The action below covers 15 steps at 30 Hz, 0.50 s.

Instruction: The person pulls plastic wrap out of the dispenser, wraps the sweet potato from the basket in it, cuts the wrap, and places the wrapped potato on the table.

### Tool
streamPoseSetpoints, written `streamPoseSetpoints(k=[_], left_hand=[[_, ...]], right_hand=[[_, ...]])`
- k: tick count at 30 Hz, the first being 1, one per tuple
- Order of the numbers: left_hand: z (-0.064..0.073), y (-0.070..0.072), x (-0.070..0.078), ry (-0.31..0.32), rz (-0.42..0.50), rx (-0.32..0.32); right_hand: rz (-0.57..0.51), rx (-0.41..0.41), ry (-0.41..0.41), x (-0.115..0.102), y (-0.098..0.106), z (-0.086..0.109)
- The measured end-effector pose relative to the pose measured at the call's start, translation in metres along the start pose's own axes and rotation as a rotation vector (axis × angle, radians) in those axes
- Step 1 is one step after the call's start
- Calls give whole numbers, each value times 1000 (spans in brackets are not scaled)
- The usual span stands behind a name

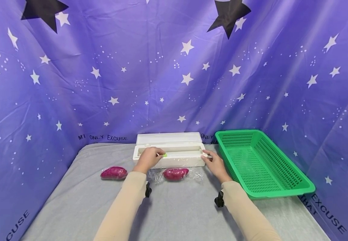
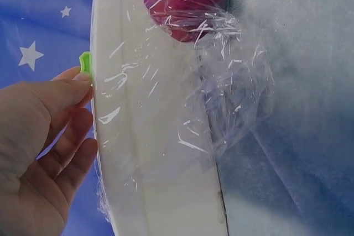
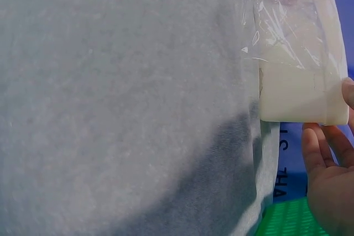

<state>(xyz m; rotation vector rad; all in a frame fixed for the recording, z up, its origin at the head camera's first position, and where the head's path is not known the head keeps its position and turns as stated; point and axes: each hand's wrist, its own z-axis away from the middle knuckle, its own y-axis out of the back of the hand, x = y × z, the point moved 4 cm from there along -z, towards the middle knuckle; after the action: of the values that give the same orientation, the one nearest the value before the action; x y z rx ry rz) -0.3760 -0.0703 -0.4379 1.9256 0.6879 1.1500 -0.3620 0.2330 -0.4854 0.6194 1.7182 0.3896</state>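
Note:
A white cling film dispenser (image 1: 178, 163) stands at the back with its lid (image 1: 169, 138) raised. My left hand (image 1: 150, 158) pinches a small green slider (image 2: 85, 62) between thumb and finger at the dispenser's top front edge. At the other end, my right hand (image 1: 216, 164) grips the dispenser's right corner, thumb on top and fingers against the end. Clear cling film (image 2: 166, 98) hangs over the front wall and spreads onto the cloth. On that film lies a purple sweet potato (image 1: 175, 174), just in front of the dispenser.
Left of my left forearm lies another purple sweet potato (image 1: 114, 173), shiny with film. A green plastic basket (image 1: 282, 194) stands on the right, close beside my right arm. Grey cloth (image 1: 180, 214) covers the table, and a purple star-printed curtain (image 1: 161, 83) hangs around it.

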Motion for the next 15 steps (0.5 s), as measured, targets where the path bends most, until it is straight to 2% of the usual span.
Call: streamPoseSetpoints(k=[15], left_hand=[[-9, -10, 15, -75, -3, 27]], right_hand=[[-12, -10, -7, 2, 0, 0]])
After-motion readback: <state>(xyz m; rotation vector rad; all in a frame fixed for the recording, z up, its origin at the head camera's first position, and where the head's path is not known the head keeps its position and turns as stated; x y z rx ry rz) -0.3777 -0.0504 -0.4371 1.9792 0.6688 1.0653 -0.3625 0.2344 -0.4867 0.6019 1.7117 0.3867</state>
